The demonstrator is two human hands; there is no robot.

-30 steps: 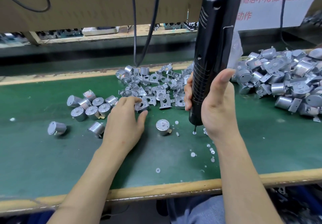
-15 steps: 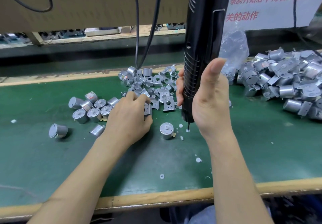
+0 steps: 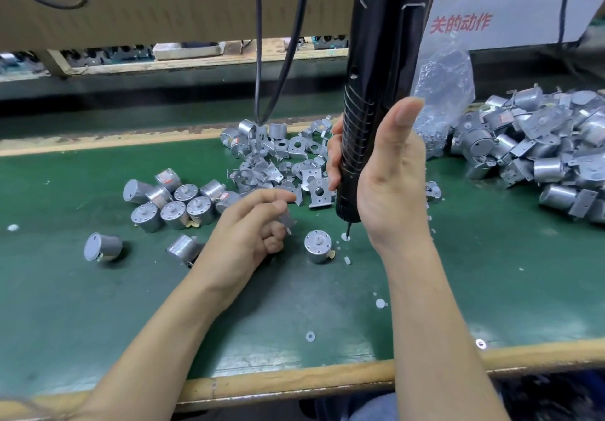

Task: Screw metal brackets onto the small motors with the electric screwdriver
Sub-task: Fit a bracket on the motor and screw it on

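**Bench seen from the head camera, left to right.** At far left we see a lone motor (image 3: 102, 246) lying on its side on the green mat (image 3: 98, 316). Next comes a motor cluster (image 3: 178, 201), most of them standing on end, and a tipped motor (image 3: 183, 249) just beside the left wrist.

The left hand (image 3: 248, 232) hovers over the mat with its fingers curled, pinching a bracket (image 3: 288, 221) between thumb and fingertips. The bracket hangs just up and left of an upright motor (image 3: 317, 245), which stands shaft-up on the mat, apart from the hand. Behind the hand lies the bracket pile (image 3: 278, 162), under two black cables (image 3: 258, 44).

The screwdriver (image 3: 376, 93) stands near vertical. Its bit (image 3: 347, 228) points down just right of the upright motor, onto a white washer; we cannot tell whether it touches. The right hand (image 3: 383, 178) grasps the screwdriver's lower body, fingers wrapped round the far side and thumb stretched up the near side.

Washers (image 3: 310, 336) lie scattered on the mat toward the near edge. Farther right we note a clear bag (image 3: 445, 93), then a heap (image 3: 540, 155) of motors with brackets fitted. A sign (image 3: 510, 5) with red characters hangs at top right.
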